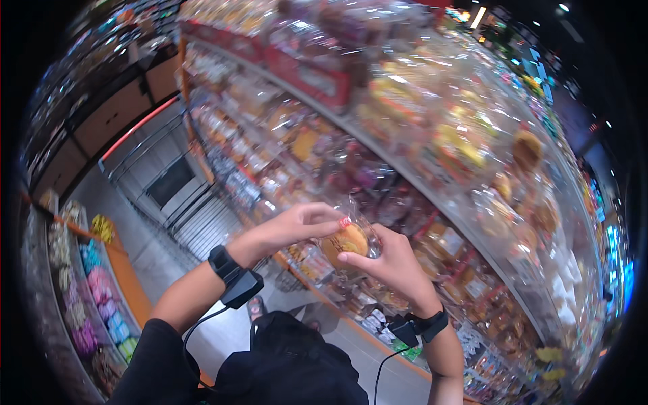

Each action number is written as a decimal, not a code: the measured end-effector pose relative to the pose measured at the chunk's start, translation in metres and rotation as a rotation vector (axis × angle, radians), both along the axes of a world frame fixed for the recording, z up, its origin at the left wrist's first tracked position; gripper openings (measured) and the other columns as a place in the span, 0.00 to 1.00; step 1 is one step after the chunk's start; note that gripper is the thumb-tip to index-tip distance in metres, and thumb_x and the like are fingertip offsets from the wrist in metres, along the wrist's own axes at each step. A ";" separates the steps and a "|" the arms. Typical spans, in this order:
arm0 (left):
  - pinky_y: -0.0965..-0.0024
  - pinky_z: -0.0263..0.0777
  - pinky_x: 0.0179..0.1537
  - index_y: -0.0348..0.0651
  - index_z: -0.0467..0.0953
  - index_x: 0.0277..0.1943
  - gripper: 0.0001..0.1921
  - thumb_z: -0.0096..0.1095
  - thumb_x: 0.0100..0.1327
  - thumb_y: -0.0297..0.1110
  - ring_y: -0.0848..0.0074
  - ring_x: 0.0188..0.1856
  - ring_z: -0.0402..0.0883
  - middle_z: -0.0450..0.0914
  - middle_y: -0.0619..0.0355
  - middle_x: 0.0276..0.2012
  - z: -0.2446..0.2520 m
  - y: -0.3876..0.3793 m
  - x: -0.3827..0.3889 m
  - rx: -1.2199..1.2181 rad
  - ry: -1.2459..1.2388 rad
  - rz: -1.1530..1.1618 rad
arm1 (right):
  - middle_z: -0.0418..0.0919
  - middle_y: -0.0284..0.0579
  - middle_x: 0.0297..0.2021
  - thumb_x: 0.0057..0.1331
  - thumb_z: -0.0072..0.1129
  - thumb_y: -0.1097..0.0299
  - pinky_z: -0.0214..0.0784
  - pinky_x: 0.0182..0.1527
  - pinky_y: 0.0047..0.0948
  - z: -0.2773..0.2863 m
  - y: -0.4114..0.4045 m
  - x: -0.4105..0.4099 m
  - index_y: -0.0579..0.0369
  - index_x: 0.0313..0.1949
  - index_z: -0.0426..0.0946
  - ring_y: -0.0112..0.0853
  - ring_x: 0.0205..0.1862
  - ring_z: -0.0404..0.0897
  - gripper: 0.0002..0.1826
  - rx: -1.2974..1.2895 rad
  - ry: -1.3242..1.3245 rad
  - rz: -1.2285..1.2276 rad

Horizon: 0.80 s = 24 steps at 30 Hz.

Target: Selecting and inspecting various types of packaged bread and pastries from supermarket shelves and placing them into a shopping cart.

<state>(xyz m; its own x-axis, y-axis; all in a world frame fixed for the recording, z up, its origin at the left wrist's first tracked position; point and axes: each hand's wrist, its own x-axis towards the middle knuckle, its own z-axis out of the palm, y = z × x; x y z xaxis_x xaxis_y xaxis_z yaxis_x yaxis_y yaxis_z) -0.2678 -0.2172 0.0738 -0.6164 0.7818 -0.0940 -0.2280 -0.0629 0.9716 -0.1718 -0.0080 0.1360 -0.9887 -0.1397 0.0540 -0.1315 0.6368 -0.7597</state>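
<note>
Between my two hands is a round, golden-brown pastry in a clear plastic wrapper [349,240], which bears printing and a small red mark. My left hand [309,223] holds it from the left, with thumb and fingers at the wrapper's upper edge. From the right, my right hand [392,255] grips it, its thumb lying across the lower front. The pastry is held in front of the bakery shelves, above the floor. Black straps with boxy devices and cables sit on both wrists.
Tiered shelves [374,139] of packaged baked goods slant across the view, several of them blurred. At left stands a wire shopping cart [152,167] with a red handle. Colourful packets fill a low orange-edged bin [124,283] at lower left. Grey floor [230,334] shows around my feet.
</note>
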 end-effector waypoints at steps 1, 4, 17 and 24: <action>0.77 0.71 0.47 0.36 0.70 0.57 0.20 0.59 0.67 0.38 0.82 0.50 0.77 0.79 0.59 0.48 -0.010 -0.020 -0.006 -0.003 -0.033 0.040 | 0.81 0.56 0.32 0.52 0.71 0.48 0.71 0.40 0.32 -0.013 -0.020 -0.016 0.65 0.41 0.76 0.38 0.35 0.82 0.31 0.011 -0.058 0.040; 0.78 0.72 0.46 0.35 0.74 0.53 0.17 0.61 0.66 0.36 0.81 0.46 0.79 0.81 0.58 0.45 -0.054 -0.074 -0.022 0.057 0.026 0.319 | 0.80 0.59 0.36 0.51 0.71 0.48 0.71 0.43 0.37 -0.066 -0.078 -0.065 0.66 0.44 0.74 0.42 0.40 0.82 0.33 -0.039 -0.088 0.010; 0.77 0.68 0.28 0.40 0.77 0.38 0.12 0.62 0.64 0.42 0.83 0.30 0.75 0.78 0.63 0.29 -0.392 -0.273 -0.076 -0.483 -0.474 0.798 | 0.81 0.48 0.29 0.48 0.73 0.55 0.72 0.37 0.31 -0.444 -0.285 -0.226 0.64 0.34 0.80 0.31 0.30 0.80 0.24 -0.002 -0.581 0.237; 0.62 0.73 0.40 0.36 0.79 0.38 0.25 0.72 0.49 0.52 0.60 0.36 0.80 0.82 0.45 0.32 -0.495 -0.286 -0.045 -0.831 -0.235 0.593 | 0.78 0.56 0.47 0.59 0.58 0.58 0.69 0.51 0.40 -0.553 -0.328 -0.161 0.60 0.48 0.76 0.47 0.49 0.78 0.22 0.498 -0.914 0.381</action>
<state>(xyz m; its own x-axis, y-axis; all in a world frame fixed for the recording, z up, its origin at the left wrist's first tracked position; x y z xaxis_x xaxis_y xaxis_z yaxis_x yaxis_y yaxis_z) -0.3127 -0.5033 -0.4210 -0.7762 -0.0050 -0.6304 -0.5677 0.4405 0.6955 -0.3327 -0.3360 -0.4167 -0.5155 -0.2463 -0.8207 0.0954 0.9353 -0.3406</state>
